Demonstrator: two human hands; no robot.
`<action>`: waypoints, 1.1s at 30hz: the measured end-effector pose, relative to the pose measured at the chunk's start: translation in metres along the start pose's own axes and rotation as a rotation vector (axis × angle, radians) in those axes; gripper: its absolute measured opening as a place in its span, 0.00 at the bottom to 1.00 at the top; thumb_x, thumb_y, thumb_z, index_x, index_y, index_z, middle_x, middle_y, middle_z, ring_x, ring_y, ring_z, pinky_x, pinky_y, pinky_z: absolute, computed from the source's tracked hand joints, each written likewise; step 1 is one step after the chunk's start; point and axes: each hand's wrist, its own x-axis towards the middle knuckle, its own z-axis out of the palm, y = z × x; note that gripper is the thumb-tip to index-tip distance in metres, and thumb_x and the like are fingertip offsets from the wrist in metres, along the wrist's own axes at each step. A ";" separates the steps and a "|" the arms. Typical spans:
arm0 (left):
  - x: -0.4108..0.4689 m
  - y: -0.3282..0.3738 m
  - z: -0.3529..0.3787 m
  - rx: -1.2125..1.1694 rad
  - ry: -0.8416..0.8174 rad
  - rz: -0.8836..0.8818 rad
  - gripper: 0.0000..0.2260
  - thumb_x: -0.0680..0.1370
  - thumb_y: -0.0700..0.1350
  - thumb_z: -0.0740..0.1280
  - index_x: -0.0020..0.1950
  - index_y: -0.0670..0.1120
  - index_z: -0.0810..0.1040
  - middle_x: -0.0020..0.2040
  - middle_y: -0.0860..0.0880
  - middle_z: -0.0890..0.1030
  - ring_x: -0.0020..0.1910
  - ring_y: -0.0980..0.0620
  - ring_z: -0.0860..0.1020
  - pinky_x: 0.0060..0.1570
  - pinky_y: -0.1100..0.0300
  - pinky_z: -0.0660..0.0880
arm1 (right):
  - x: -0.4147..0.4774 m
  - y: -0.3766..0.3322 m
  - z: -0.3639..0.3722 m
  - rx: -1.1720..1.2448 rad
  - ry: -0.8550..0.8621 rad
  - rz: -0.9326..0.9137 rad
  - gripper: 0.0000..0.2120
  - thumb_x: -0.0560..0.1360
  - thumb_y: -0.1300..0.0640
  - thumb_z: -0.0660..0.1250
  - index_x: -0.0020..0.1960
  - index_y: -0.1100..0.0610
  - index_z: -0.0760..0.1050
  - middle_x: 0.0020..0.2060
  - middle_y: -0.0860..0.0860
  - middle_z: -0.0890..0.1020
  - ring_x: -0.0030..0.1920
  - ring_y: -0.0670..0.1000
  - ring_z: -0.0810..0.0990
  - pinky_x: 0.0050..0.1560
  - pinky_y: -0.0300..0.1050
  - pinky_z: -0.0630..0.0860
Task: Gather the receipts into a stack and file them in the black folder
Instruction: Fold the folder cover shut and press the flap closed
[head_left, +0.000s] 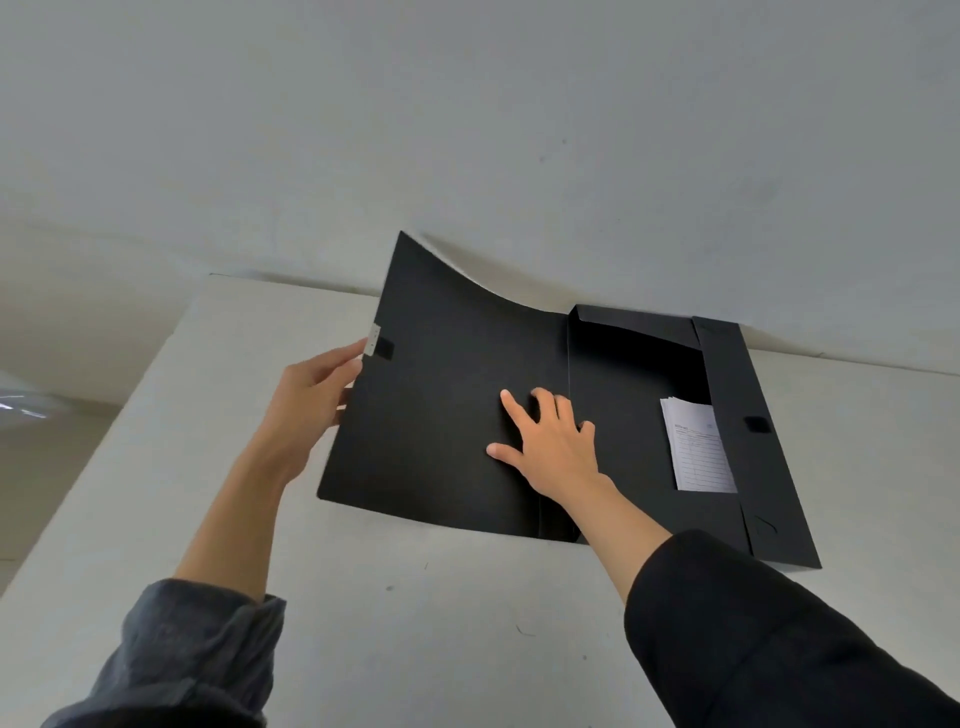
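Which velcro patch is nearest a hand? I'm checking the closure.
The patch on the lifted cover flap, beside the left hand; the other patch sits past the receipts.

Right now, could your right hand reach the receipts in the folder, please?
Probably yes. The right hand rests flat on the open cover of the black folder, and the receipts lie uncovered in the tray just to its right, with nothing between them.

Folder (447, 415) matt black plastic; receipts (698, 447) thin white paper; table (415, 597) matt off-white, smooth.
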 end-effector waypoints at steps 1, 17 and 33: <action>-0.005 0.010 -0.002 -0.010 -0.073 0.011 0.14 0.80 0.45 0.59 0.64 0.53 0.76 0.54 0.53 0.83 0.52 0.50 0.81 0.50 0.55 0.77 | -0.001 -0.002 -0.003 0.054 0.011 0.003 0.33 0.75 0.38 0.58 0.74 0.43 0.49 0.72 0.55 0.58 0.72 0.59 0.56 0.67 0.64 0.62; -0.045 0.146 0.174 0.088 -0.473 0.160 0.26 0.72 0.55 0.69 0.69 0.61 0.66 0.61 0.51 0.76 0.58 0.50 0.77 0.43 0.57 0.81 | -0.095 0.090 -0.131 1.695 0.116 -0.054 0.19 0.77 0.42 0.57 0.65 0.46 0.71 0.60 0.52 0.80 0.54 0.53 0.82 0.53 0.51 0.80; -0.065 0.023 0.313 1.029 -0.339 0.312 0.25 0.75 0.62 0.59 0.71 0.65 0.58 0.78 0.53 0.50 0.76 0.41 0.41 0.68 0.29 0.45 | -0.144 0.244 -0.039 1.282 0.281 0.500 0.22 0.73 0.70 0.61 0.65 0.56 0.73 0.51 0.54 0.82 0.51 0.52 0.80 0.52 0.40 0.76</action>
